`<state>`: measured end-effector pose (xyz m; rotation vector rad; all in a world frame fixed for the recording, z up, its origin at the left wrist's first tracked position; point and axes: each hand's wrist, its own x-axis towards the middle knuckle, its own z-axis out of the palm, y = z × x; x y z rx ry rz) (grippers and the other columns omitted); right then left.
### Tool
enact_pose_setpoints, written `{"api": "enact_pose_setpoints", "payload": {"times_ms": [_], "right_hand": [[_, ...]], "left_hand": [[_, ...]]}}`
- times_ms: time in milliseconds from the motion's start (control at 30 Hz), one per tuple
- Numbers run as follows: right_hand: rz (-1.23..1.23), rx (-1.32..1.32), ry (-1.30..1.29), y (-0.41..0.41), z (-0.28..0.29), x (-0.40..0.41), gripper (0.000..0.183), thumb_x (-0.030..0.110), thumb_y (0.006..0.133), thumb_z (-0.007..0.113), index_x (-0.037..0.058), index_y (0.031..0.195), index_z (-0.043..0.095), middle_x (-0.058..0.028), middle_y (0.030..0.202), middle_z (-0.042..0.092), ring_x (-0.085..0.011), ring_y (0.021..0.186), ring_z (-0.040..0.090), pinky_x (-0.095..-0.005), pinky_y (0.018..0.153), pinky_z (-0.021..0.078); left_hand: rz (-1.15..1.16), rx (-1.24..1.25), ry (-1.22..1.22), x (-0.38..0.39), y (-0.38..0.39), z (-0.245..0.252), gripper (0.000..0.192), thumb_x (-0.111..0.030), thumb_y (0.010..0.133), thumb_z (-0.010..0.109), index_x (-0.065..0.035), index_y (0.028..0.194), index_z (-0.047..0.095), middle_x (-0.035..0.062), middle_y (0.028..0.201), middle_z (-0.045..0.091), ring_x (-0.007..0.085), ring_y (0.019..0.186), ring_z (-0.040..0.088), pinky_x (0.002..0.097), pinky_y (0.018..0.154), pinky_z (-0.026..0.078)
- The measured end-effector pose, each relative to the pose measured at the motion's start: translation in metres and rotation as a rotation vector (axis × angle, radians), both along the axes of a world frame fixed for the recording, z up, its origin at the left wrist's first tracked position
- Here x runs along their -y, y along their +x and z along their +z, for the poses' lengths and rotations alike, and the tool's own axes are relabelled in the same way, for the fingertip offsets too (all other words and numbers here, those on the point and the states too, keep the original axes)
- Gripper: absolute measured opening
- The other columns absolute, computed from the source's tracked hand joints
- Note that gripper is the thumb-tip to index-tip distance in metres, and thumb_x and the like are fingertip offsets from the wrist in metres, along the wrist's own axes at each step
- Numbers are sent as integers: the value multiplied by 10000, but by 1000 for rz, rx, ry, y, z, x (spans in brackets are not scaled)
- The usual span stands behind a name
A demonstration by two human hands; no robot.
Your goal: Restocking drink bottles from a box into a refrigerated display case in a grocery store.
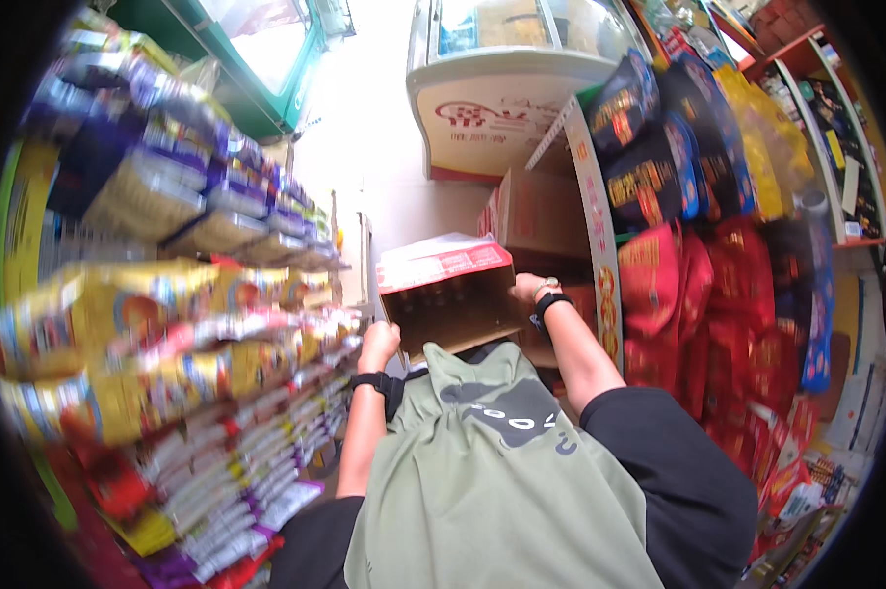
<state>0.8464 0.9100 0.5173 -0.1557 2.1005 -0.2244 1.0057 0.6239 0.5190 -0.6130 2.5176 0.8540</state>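
Observation:
A red and white cardboard box (447, 269) with its open side facing me is held at waist height, just above my green apron. My left hand (380, 344) grips the box's left side near its lower edge. On the opposite side, my right hand (529, 288) is closed on the box's right edge. The box's inside is dark; some dim rounded shapes show at the back, too unclear to name.
Shelves of yellow snack bags (141, 309) line the left, blurred. Red bags (737, 272) and black bags (645, 177) hang at the right. Cardboard cartons (542, 210) stand beyond the held box, below a white display freezer (487, 121). A bright aisle runs ahead.

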Motion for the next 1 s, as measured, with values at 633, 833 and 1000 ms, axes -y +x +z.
{"api": "enact_pose_setpoints", "payload": {"times_ms": [633,833,1000], "right_hand": [[350,31,92,-219,-12,92,366,287,776,482,12,1014,521,-168,1047,516,-303,984,486,-371,819,387],[480,-31,51,-268,7,153,348,274,756,495,14,982,545,-162,997,544,-299,944,509,-356,791,406],[425,9,-4,-297,17,183,349,260,722,502,3,952,554,-178,969,548,-300,921,516,-353,783,402]], "left_hand": [[263,102,48,22,-134,-4,382,-256,762,421,86,667,564,297,704,515,411,732,525,444,694,412],[331,48,131,46,-151,-8,383,-256,769,402,81,687,565,295,708,515,409,742,522,438,689,412],[414,32,105,69,-175,-11,394,-265,769,403,87,682,559,290,702,518,414,733,520,441,676,412]]}}
